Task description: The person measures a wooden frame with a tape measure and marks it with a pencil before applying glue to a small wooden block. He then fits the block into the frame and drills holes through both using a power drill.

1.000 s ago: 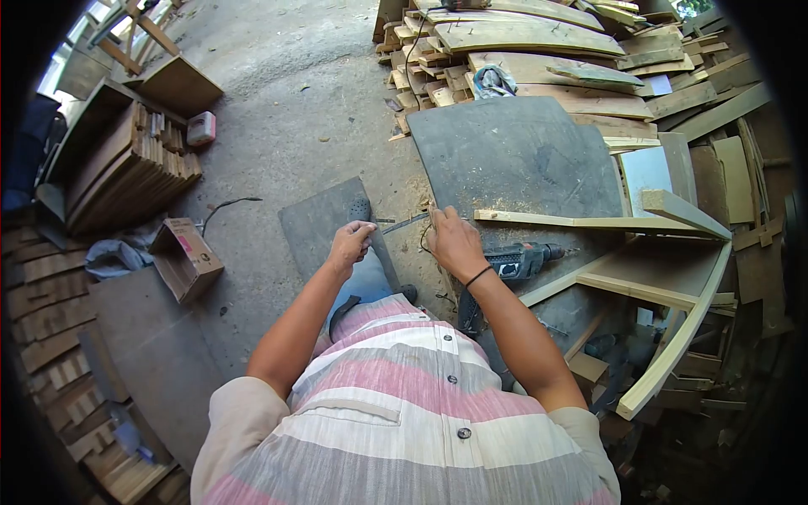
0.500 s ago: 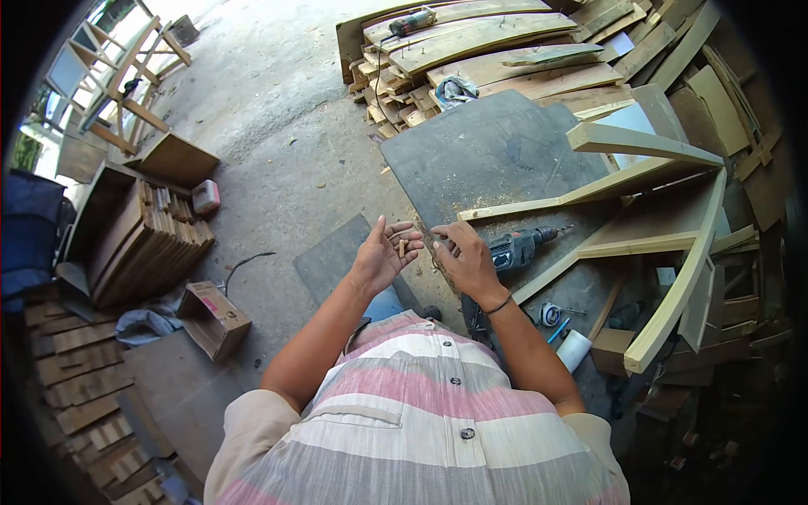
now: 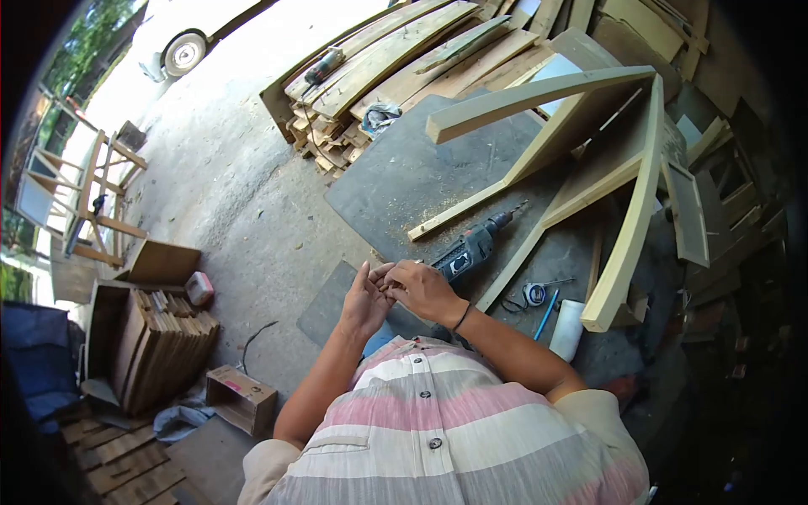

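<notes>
Bare skin on skin: your right hand (image 3: 425,290) has its fingers pressed into your cupped left hand (image 3: 364,301), drill (image 3: 471,247) lying just beyond, bit pointing away.

A pink, grey and cream striped shirt (image 3: 454,429), a dark grey drill (image 3: 471,247), pale yellow wooden frame (image 3: 623,202), blue pencil (image 3: 545,314), white car (image 3: 198,29).

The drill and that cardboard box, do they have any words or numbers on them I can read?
No words or numbers can be read anywhere.
drill: a pale label patch on its body, too small and blurred to read.
cardboard box: a pink mark on its top flap, too blurred to read.
tape measure: no lettering can be made out.
</notes>
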